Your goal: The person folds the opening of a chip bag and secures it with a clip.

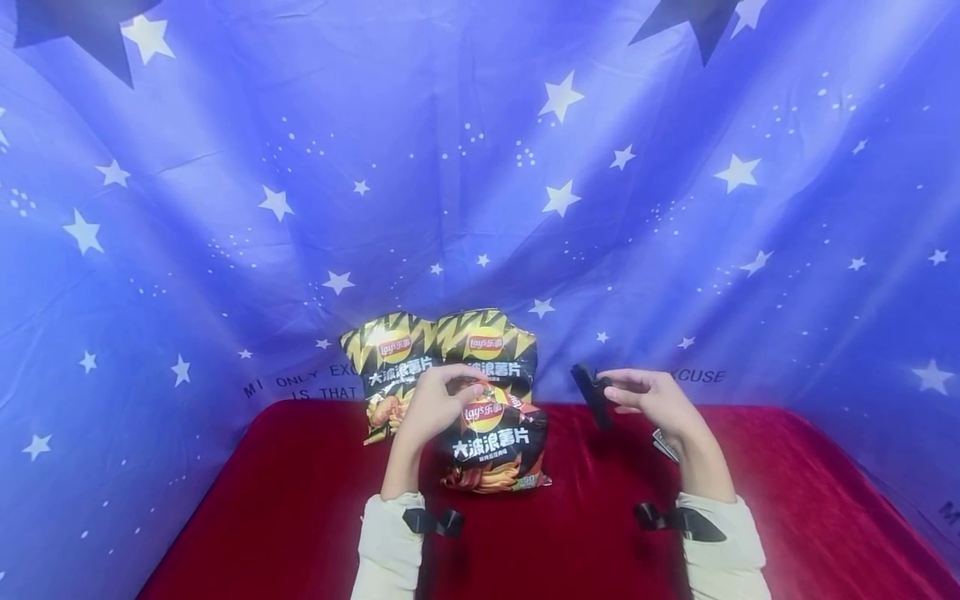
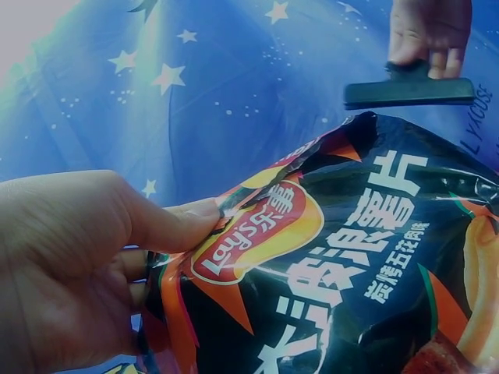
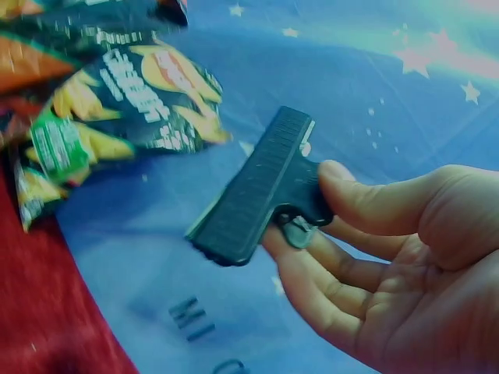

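Note:
My left hand point(image 1: 435, 408) pinches the top edge of a black Lay's chip bag point(image 1: 491, 450), thumb on the front face. In the left wrist view the bag point(image 2: 374, 257) is tilted and its top edge is crumpled. To its right, my right hand point(image 1: 660, 404) holds a black bag clip point(image 1: 592, 398) by its handles. The right wrist view shows the thumb on one handle and fingers under the other, with the long ribbed bar of the clip point(image 3: 253, 187) pointing away from the palm. The clip is apart from the bag, just beyond its top corner in the left wrist view.
Two yellow-and-black Lay's bags, a left one point(image 1: 386, 346) and a right one point(image 1: 487, 325), stand behind the front bag against the blue starry cloth point(image 1: 480, 167). Red cloth point(image 1: 337, 517) covers the table. A small grey patterned item point(image 1: 664, 445) lies beside the right wrist.

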A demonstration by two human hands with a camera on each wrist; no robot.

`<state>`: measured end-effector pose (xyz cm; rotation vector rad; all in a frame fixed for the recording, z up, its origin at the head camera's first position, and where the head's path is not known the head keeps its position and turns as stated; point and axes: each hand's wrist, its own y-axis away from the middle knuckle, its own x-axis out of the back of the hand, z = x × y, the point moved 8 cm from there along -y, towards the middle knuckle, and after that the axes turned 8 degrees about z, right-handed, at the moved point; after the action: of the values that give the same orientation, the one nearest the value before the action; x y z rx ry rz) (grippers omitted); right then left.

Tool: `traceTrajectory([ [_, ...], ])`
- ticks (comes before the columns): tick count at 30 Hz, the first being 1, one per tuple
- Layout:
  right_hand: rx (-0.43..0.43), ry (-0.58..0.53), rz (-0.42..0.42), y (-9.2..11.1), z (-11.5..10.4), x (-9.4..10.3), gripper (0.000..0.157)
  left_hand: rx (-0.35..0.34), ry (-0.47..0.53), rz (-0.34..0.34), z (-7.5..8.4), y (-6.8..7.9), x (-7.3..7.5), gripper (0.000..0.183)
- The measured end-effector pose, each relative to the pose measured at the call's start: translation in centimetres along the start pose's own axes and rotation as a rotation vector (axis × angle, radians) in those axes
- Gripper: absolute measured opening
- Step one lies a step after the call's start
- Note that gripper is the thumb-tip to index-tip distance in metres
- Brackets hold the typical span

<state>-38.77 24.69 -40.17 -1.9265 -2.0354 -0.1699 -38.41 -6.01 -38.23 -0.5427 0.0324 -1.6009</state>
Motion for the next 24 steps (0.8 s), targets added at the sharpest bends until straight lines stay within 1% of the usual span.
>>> traceTrajectory([
  [2,0.005,-0.054,-0.002,0.0,-0.4,-0.4,0.048,-0.001,-0.001,0.007,0.0,0.0,0.0,0.019],
  [7,-0.017,-0.206,-0.035,0.1,-1.1,-1.5,0.045,-0.012,-0.013,0.021,0.0,0.0,0.1,0.019],
  [11,-0.018,-0.296,-0.043,0.2,-1.6,-1.9,0.042,-0.016,-0.02,0.033,0.1,-0.1,0.2,0.02],
  [15,-0.037,-0.341,-0.031,0.4,-1.9,-2.0,0.034,-0.018,-0.026,0.055,0.0,-0.1,0.3,0.019],
  [19,-0.049,-0.356,-0.018,0.5,-2.1,-2.1,0.024,-0.042,-0.051,0.077,0.2,-0.2,0.3,0.019],
  [24,-0.03,-0.344,-0.004,0.6,-2.5,-2.4,0.025,-0.055,-0.059,0.091,0.3,-0.2,0.3,0.019],
])
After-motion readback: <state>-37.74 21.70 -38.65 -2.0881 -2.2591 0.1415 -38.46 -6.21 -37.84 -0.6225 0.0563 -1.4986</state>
